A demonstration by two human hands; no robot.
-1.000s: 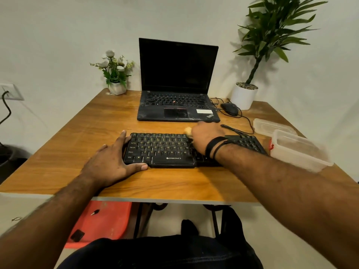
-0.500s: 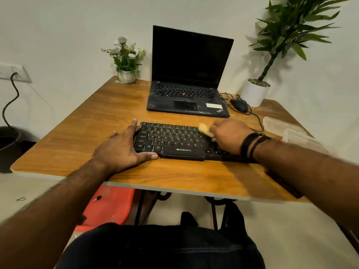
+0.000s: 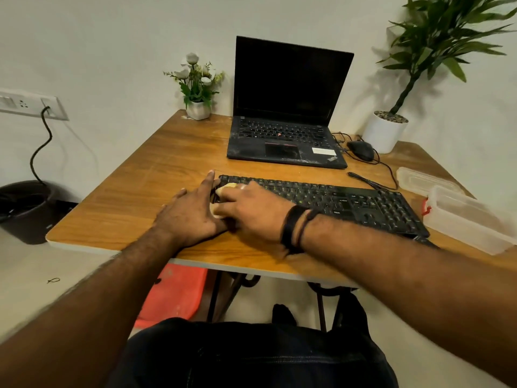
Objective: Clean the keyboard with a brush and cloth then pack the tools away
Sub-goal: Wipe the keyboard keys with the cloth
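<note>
Nearest us, two bare forearms reach out over a dark lap toward a wooden table (image 3: pixel 117 189). Our left hand (image 3: pixel 190 211) lies flat with fingers spread, pressing on the table at the left end of the keyboard (image 3: pixel 335 200), fingertips against its edge. Our right hand (image 3: pixel 251 211), two dark bands on its wrist, is curled over a pale yellow cloth (image 3: pixel 228 187), holding it down on the leftmost keys.

The keyboard is black, long and flat, lying across the table's near half. We judge it stiff but light enough to slide, so bracing an end makes sense. The cloth looks soft and bunched; it is best held in the whole palm.

To the right sit a clear box (image 3: pixel 470 219) and its lid (image 3: pixel 422 179). Between lid and keyboard lies a thin dark stick, perhaps the brush (image 3: pixel 363 179); we cannot tell. Farther back are an open laptop (image 3: pixel 288 107), a mouse (image 3: pixel 361 149) and two potted plants.
</note>
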